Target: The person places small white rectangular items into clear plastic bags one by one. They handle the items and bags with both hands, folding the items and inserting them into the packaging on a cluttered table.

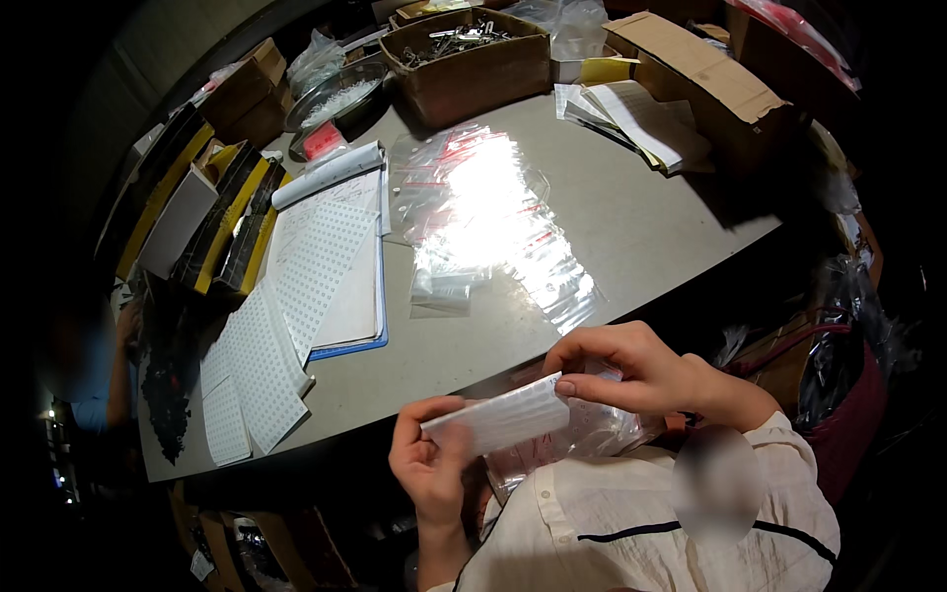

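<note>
Head view: just off the near edge of the flat grey table (671, 222), the left hand (429, 459) is gripping one end of one white, oblong paper-like strip (513, 414), while the right hand (631, 370) is pinching its opposite upper corner. It is probably feeling light, pliable and easily creased (hardly fragile), so both ends are offering the best hold. On the table, one blue-edged writing pad (348, 321) and at least three white dotted paper sheets (258, 360) are lying; clear red-striped plastic bags (483, 212) are overlapping uncountably.
</note>
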Demonstrator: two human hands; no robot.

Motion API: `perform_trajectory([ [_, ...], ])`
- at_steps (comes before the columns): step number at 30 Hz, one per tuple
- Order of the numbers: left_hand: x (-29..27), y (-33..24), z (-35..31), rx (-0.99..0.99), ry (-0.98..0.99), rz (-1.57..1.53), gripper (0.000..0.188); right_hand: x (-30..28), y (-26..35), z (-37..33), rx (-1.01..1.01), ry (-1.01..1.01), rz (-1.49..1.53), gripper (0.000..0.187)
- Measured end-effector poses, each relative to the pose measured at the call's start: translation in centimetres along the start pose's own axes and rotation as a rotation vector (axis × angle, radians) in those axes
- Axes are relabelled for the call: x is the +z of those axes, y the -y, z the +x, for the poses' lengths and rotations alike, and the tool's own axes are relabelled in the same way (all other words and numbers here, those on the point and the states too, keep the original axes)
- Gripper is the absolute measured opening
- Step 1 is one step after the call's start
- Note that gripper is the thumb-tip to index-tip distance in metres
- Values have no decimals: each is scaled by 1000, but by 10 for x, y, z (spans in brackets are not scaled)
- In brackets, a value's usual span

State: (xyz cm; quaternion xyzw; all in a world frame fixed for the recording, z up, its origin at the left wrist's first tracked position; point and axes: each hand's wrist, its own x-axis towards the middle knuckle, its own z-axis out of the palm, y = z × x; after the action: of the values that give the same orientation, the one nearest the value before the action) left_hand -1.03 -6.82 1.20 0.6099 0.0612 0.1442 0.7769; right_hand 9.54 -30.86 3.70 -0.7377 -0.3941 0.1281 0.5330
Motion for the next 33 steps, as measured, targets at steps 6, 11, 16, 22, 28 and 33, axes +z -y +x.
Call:
perform_trajectory([
  [6,3,4,0,-64,8,112,16,7,-7,0,-120,-39,-202,21],
  [11,3,8,3,-80,1,119,18,8,-13,-2,-302,-53,-543,28],
  [16,4,14,7,-147,-4,63,17,12,-19,-3,-490,-154,-722,29],
  [22,-1,20,14,-121,-22,79,14,-21,-21,17,-264,-315,-664,19],
  [28,0,20,13,-111,-46,93,16,-41,-51,38,-74,-341,-851,12],
  [33,-6,16,9,-112,-54,119,15,-60,-55,40,46,-307,-903,24],
])
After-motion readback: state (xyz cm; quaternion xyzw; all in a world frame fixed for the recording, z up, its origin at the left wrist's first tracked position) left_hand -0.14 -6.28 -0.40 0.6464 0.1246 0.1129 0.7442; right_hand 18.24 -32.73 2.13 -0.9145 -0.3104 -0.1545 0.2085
